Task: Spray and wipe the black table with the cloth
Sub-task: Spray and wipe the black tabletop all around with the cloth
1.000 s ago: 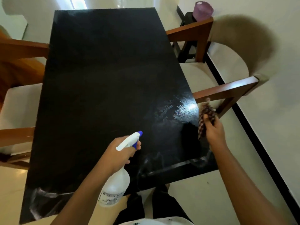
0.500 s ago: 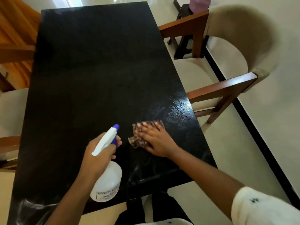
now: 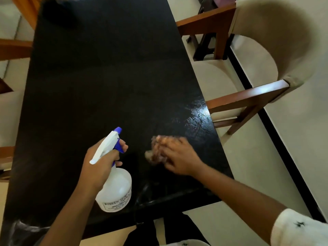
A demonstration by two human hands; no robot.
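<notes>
Entry, head view. The cloth (image 3: pixel 156 150) lies on the black table (image 3: pixel 106 77) directly under the fingers of the right hand (image 3: pixel 179 157), and just to the right of the left hand (image 3: pixel 101 162), with a strip of bare tabletop between them. I read the right hand as laid flat, fingers stretched forward over the cloth and pressing it to the surface. It is blurred, so I cannot make out finer finger detail.

Cloth appearance: small, bunched, brownish with a pale speckled or checked pattern. It is smeared by blur, and only the parts ahead of and left of the fingers show.

The left hand is wrapped round the neck of the spray bottle (image 3: pixel 115 189), one finger on the blue trigger, nozzle pointing away from me. The bottle is translucent white with a white head, a blue tip and a printed label I cannot read. It is held above the near edge of the table, tilted.

Beyond the right hand, toward the table's right edge, is a glossy streaked wet patch (image 3: pixel 197 118).

Count: one cloth, one spray bottle, one table, two hands. There is one chair (image 3: pixel 266 59) to the right of the right hand, with wooden arms and pale upholstery. Wooden chair parts show left of the left hand; number unclear. A white sleeve (image 3: pixel 298 228) covers the right upper arm.
</notes>
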